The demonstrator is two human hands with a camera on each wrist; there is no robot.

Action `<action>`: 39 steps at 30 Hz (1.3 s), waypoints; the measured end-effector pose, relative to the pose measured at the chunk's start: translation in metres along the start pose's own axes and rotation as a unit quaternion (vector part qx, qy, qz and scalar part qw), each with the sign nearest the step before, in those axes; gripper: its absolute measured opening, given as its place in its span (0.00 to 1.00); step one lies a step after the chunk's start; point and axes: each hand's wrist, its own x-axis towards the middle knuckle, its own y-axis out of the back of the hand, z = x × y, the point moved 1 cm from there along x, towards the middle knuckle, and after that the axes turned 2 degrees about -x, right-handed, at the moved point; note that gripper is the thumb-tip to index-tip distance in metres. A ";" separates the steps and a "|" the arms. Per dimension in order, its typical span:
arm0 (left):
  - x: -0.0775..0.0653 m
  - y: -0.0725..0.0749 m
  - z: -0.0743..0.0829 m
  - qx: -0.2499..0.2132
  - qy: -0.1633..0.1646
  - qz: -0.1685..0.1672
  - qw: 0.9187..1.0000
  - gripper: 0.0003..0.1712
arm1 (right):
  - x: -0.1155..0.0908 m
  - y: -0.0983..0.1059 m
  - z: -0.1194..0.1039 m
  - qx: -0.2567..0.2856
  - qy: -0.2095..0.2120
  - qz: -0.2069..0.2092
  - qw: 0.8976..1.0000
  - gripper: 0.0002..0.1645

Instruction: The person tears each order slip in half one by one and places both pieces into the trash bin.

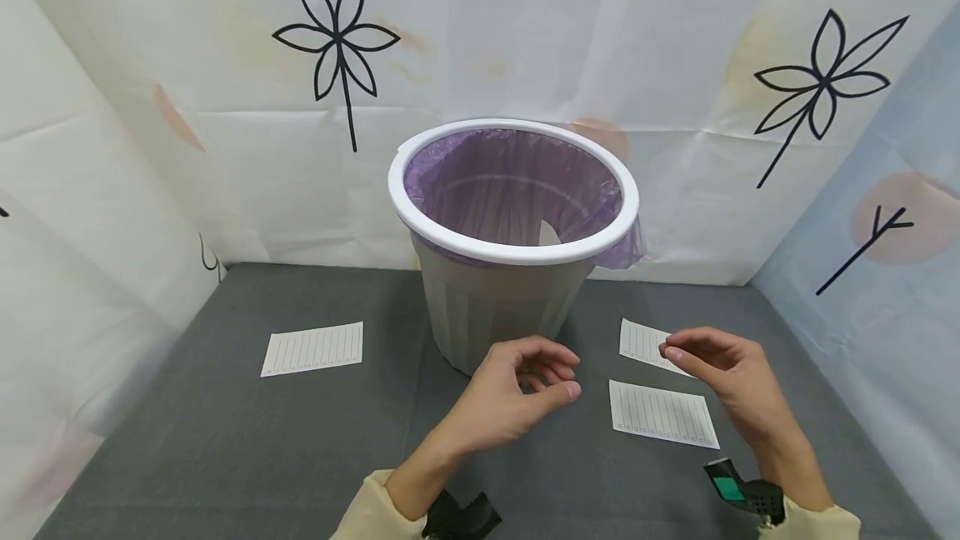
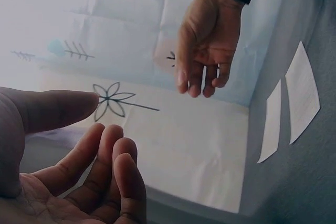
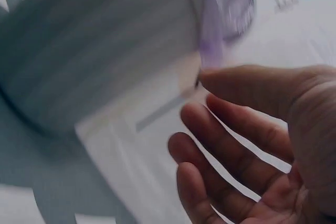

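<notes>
left hand (image 1: 512,394) near the bin (image 1: 491,302), right hand (image 1: 726,367) near white slips (image 1: 663,415): both released, fingers loosely bent

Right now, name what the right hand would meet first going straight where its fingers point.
Probably the bin; depth is unclear, and the left hand lies near that line.

The head view looks down from before the bin (image 1: 495,307); left wrist faces right of it, sharing two cards (image 1: 663,415); right wrist, nearer, blurred, apparently faces its side.
</notes>
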 end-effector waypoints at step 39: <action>0.081 -0.092 -0.119 0.318 0.145 0.021 0.937 0.33 | -0.033 0.030 0.085 -0.354 -0.062 -0.057 0.932 0.34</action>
